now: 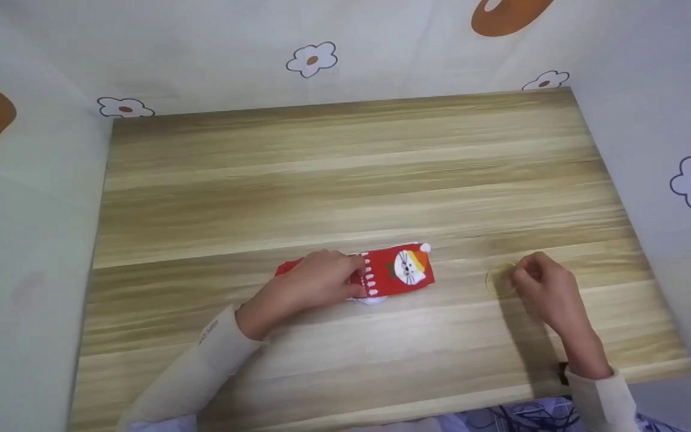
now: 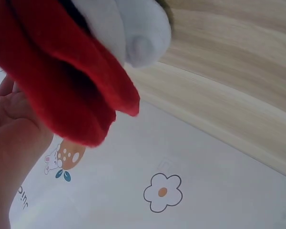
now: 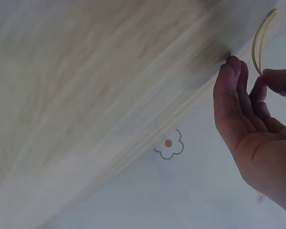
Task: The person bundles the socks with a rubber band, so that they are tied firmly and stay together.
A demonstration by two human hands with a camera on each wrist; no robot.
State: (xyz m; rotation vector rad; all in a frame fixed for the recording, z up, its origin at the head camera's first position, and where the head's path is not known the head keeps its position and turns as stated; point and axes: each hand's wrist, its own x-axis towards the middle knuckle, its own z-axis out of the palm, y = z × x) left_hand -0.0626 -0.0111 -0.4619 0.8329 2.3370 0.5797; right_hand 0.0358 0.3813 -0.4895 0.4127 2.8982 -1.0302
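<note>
Cream sleeves (image 1: 192, 375) lie nearest the head camera; beyond them the left hand (image 1: 312, 276) grips a red cat-face sock (image 1: 408, 270), forefinger and thumb curled over opposite edges, the cat's face past the fingertips. Well to that hand's right, the right hand (image 1: 549, 294) pinches a yellow rubber band (image 1: 487, 281), whose loop sticks out toward the sock. Through the left wrist camera, the fingertips are hidden, but red layers gape; a firm, even grip should hold them together. Right wrist: thumb and forefinger meet on the band's end, other fingers loosely extended; pinching just one edge best leaves the loop untwisted.
</note>
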